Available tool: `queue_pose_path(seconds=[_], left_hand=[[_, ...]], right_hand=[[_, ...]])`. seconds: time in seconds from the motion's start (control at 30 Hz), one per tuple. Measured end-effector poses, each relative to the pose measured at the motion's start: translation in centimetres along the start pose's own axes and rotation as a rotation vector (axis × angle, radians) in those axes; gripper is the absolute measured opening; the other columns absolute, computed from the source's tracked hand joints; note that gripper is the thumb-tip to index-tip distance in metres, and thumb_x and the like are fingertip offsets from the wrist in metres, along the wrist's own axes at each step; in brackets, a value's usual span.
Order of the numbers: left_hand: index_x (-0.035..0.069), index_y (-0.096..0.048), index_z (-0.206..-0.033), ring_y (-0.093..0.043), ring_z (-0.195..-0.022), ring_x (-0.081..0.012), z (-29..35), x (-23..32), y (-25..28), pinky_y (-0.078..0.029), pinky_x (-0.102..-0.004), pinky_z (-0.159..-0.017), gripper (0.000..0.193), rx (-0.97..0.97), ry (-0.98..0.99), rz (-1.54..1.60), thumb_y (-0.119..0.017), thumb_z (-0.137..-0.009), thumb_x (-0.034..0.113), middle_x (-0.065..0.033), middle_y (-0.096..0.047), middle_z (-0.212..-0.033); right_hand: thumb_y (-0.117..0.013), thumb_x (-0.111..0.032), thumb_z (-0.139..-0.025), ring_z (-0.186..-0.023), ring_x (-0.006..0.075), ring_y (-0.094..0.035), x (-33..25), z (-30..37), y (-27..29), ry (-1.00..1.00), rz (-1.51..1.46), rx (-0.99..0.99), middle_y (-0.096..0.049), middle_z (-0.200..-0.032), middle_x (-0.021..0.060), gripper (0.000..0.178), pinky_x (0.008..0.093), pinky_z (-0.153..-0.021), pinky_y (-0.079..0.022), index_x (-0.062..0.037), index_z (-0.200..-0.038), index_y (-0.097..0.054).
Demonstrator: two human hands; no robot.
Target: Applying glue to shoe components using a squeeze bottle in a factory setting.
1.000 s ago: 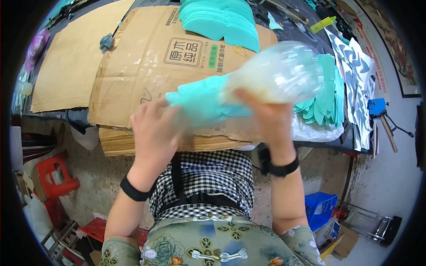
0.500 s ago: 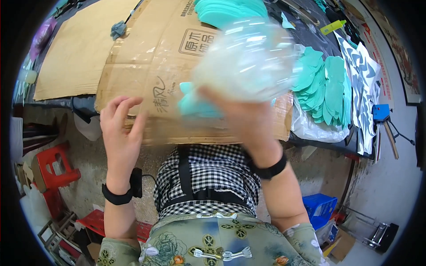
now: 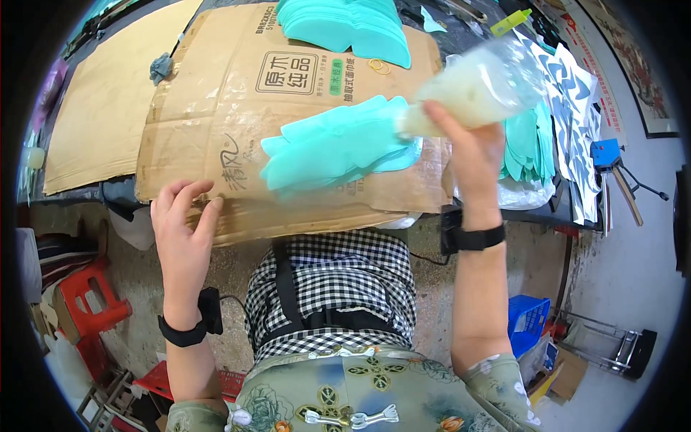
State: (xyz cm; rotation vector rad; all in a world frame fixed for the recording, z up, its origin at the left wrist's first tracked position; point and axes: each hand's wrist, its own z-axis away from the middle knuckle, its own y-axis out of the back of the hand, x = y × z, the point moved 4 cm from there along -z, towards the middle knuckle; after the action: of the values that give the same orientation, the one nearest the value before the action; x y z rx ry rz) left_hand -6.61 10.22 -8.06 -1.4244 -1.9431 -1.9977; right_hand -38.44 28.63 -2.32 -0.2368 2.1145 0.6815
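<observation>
My right hand [image 3: 475, 151] grips a clear plastic bottle [image 3: 479, 83] with cloudy whitish contents. The bottle is tilted, its narrow end toward a small pile of turquoise sole-shaped pieces [image 3: 331, 147], and its far end is blurred. These thin pieces overlap in a loose fan on a flattened cardboard box [image 3: 209, 137]. Near the cardboard's left front edge, my left hand [image 3: 183, 216] is raised with its fingers curved apart and nothing in them. Whether its fingertips touch the cardboard I cannot tell.
A thick turquoise stack [image 3: 345, 29] lies at the back of the cardboard, with a yellow rubber band [image 3: 379, 66] near it. More turquoise pieces [image 3: 529, 147] rest on plastic at right, beside patterned white sheets [image 3: 576, 137]. A red stool [image 3: 93, 291] stands at lower left.
My right hand has swung the bottle to the right and tipped it, uncovering the turquoise pieces. The left hand has shifted slightly left and down in the view, which itself has moved.
</observation>
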Motion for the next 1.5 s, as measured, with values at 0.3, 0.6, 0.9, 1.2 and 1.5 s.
queue_pose_path(seconds=[0.3, 0.6, 0.9, 1.2, 1.5], left_hand=[[0.004, -0.074, -0.115, -0.058, -0.116, -0.0270, -1.1, -1.2, -0.3, -0.046, -0.0363, -0.100, 0.024, -0.054, -0.015, 0.113, -0.071, -0.094, 0.017, -0.0098, -0.064, -0.120], [0.000, -0.062, -0.138, -0.061, -0.125, -0.0267, -1.2, -6.0, -2.4, -0.051, -0.0334, -0.100, 0.044, -0.036, 0.148, 1.120, -0.055, -0.102, 0.024, -0.0192, -0.057, -0.148], [0.001, -0.074, -0.116, -0.056, -0.087, -0.0117, -2.8, 2.4, -3.9, -0.046, -0.0266, -0.080, 0.020, -0.275, -0.029, 0.255, -0.065, -0.100, 0.009, -0.0040, -0.063, -0.098], [0.002, -0.070, -0.109, -0.059, -0.088, -0.0126, -3.1, 5.3, -3.9, -0.048, -0.0271, -0.082, 0.016, -0.383, 0.237, 0.544, -0.068, -0.100, 0.015, -0.0013, -0.064, -0.098], [0.003, -0.067, -0.107, -0.064, -0.075, -0.0084, -6.5, 12.4, 1.6, -0.050, -0.0216, -0.077, 0.007, -0.144, -0.055, 0.854, -0.064, -0.105, 0.009, -0.0007, -0.066, -0.094]], right_hand=[[-0.081, -0.008, -0.084, -0.098, 0.0266, -0.075, -4.3, 5.7, -4.5, 0.067, 0.187, -0.107, -0.076, -0.112, 0.0148, 0.039, 0.0383, -0.085, -0.059, -0.0014, -0.121, -0.071], [-0.077, -0.006, -0.079, -0.094, 0.0354, -0.073, -8.9, 8.4, -11.5, 0.182, -0.221, -0.236, -0.074, -0.109, 0.0140, 0.043, 0.0433, -0.078, -0.059, -0.0088, -0.121, -0.066], [-0.086, -0.013, -0.086, -0.087, 0.0170, -0.074, 1.7, 0.1, 1.0, -0.241, -0.205, 0.132, -0.079, -0.099, 0.0072, 0.034, 0.0331, -0.081, -0.059, 0.0015, -0.114, -0.073], [-0.083, -0.003, -0.089, -0.108, 0.0244, -0.070, 4.9, 7.0, 8.0, -0.459, -0.559, 0.451, -0.069, -0.121, 0.0118, 0.050, 0.0405, -0.092, -0.061, 0.0005, -0.133, -0.059], [-0.080, -0.013, -0.094, -0.115, 0.0239, -0.069, 3.6, 7.3, 9.6, -0.413, -0.589, 0.431, -0.068, -0.126, 0.0098, 0.045, 0.0413, -0.098, -0.060, -0.0039, -0.133, -0.060]])
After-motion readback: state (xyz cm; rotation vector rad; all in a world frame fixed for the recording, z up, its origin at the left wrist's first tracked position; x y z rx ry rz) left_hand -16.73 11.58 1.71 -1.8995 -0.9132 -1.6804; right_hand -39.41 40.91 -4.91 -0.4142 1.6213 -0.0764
